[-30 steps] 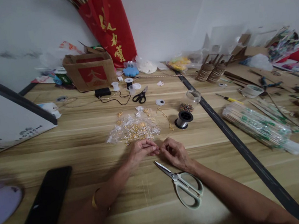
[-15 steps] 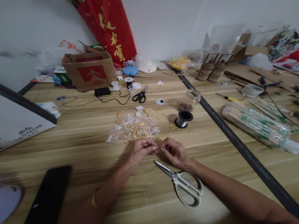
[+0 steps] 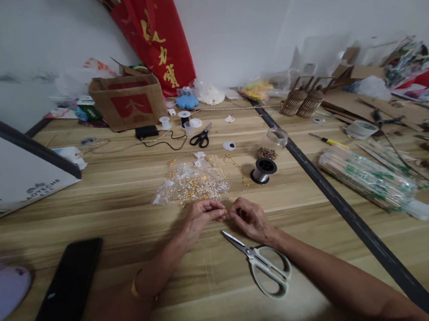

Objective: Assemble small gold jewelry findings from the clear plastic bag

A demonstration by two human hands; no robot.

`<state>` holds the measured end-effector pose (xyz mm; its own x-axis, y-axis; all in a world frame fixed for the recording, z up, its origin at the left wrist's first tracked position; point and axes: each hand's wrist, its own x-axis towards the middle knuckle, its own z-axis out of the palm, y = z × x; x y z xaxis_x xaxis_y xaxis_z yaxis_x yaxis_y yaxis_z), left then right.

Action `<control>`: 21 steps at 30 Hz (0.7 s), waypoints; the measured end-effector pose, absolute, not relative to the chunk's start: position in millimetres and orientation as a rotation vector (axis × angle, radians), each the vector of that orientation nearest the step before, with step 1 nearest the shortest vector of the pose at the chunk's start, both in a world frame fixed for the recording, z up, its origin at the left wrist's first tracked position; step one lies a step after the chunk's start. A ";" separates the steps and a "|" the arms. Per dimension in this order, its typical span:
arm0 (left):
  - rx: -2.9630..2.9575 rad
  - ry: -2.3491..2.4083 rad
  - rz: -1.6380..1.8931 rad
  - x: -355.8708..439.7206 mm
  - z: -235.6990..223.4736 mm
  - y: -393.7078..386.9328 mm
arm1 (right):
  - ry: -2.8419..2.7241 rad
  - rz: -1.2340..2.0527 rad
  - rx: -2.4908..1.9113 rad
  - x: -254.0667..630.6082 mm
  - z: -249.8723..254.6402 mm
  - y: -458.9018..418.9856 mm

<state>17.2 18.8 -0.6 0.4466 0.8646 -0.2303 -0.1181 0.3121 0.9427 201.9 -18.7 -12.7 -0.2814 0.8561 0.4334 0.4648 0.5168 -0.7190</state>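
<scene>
My left hand [image 3: 201, 215] and my right hand [image 3: 250, 219] rest on the wooden table [image 3: 216, 297], fingertips pinched together and meeting around something too small to make out. Just beyond them lies a pile of clear packets with gold and silver bits [image 3: 194, 183]. Pale-handled scissors [image 3: 265, 264] lie shut under my right wrist. A spool of thin wire [image 3: 263, 170] stands to the right of the pile, with a gold chain [image 3: 237, 168] beside it.
A black phone [image 3: 60, 296] lies at the near left, a lilac object [image 3: 0, 291] at the left edge. Black scissors [image 3: 200, 137], a brown box [image 3: 128, 101] and a red bag [image 3: 156, 36] stand behind. A bundle of sticks [image 3: 371, 182] and cardboard scraps fill the right.
</scene>
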 end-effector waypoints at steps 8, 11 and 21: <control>1.060 0.897 0.785 17.5 0.4 19.3 | -1.930 0.578 -1.073 202.0 -13.1 -18.5; 1.070 0.907 0.791 17.6 0.7 19.4 | -1.924 0.591 -1.075 202.0 -12.5 -19.0; 1.115 0.937 0.787 17.7 2.9 19.6 | -1.921 0.616 -1.076 202.1 -12.7 -18.4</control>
<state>17.7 19.6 2.9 0.4080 0.8869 -0.2165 -0.0601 0.2627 0.9630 202.1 -18.4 -12.7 -0.2893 0.8581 0.4242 0.4516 0.5131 -0.7299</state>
